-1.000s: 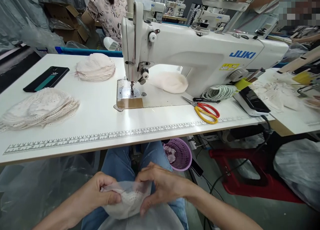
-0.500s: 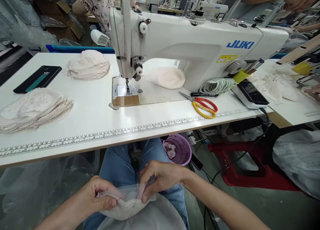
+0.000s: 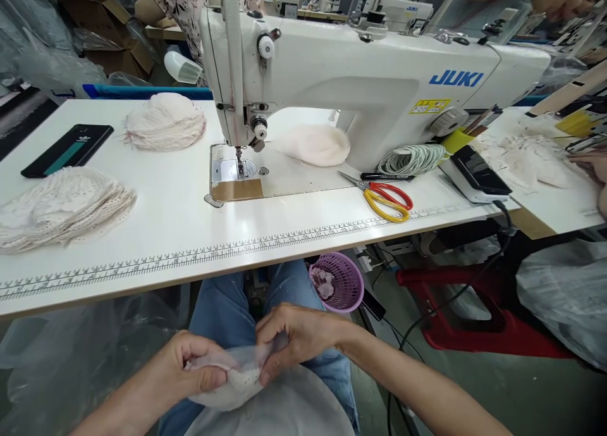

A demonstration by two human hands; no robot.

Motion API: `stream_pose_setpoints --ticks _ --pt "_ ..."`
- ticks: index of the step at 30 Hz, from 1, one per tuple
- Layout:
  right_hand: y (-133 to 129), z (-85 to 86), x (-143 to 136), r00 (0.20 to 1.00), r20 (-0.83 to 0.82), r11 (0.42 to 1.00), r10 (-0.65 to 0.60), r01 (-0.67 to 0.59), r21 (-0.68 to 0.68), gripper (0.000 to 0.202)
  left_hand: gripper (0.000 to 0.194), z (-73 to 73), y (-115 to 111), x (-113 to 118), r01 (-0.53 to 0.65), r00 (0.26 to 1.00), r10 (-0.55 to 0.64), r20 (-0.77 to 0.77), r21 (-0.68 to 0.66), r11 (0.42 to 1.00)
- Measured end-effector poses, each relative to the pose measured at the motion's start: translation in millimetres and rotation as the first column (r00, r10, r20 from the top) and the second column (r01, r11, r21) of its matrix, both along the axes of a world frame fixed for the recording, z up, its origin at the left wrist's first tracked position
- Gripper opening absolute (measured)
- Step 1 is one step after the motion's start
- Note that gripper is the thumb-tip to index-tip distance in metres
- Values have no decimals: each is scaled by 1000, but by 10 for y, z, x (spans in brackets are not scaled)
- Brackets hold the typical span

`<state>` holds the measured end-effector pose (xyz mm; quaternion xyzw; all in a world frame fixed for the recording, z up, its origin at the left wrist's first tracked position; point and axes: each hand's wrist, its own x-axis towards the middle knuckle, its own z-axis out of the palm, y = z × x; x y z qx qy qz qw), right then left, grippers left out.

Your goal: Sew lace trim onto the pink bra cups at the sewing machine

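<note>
Over my lap, my left hand [image 3: 202, 366] pinches one side of a white, partly sheer fabric piece [image 3: 232, 388] with a lace-like edge. My right hand [image 3: 284, 341] grips the other side between thumb and fingers. The piece curves like a small cup between both hands, and part of it is hidden by the fingers. Beneath it a grey cloth [image 3: 284, 411] covers my lap. On the table stands a white sewing machine [image 3: 355, 75], with a pale padded fabric piece [image 3: 317, 145] lying under its arm.
Two stacks of pale fabric, one lacy [image 3: 66, 205] and one rounder [image 3: 165, 123], lie left beside a dark phone [image 3: 69, 150]. Scissors [image 3: 386, 202] and a coil of cord [image 3: 410, 162] rest right of the needle. A purple basket [image 3: 348, 287] holds scraps below. Other people work nearby.
My right hand has moved slightly left, closer to my left hand, and the fabric between them is bunched more tightly. The view has shifted a little.
</note>
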<state>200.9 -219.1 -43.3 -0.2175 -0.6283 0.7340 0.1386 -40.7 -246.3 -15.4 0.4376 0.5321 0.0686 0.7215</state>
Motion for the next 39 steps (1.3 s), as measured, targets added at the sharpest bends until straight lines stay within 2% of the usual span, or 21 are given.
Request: stream_pose_setpoints --ticks 7,11,15,20,27,33,39 --pt "-9 -9 -3 1000 19 997 -19 17 79 33 37 30 43 73 77 996 -78 52 23 997" --pt "-38 -19 -38 996 55 991 -68 61 115 29 34 1 27 76 41 996 -41 76 6 999" --pt "-30 -15 -41 996 71 993 -52 44 112 29 33 -33 -2 54 0 993 1 120 -14 1000" --pt "-46 -25 -90 993 87 985 -76 62 162 30 33 -25 -4 73 36 993 -35 117 -1 999" --pt "-81 -31 -104 992 105 992 -75 63 113 34 33 13 -26 67 115 982 -113 154 -4 993" --pt "-95 -15 -118 993 53 991 -106 102 83 29 40 0 -55 54 93 986 -88 143 -27 995" --pt "-70 13 -51 992 80 994 -102 105 -43 26 32 -16 -75 -21 165 986 -166 3 115 980"
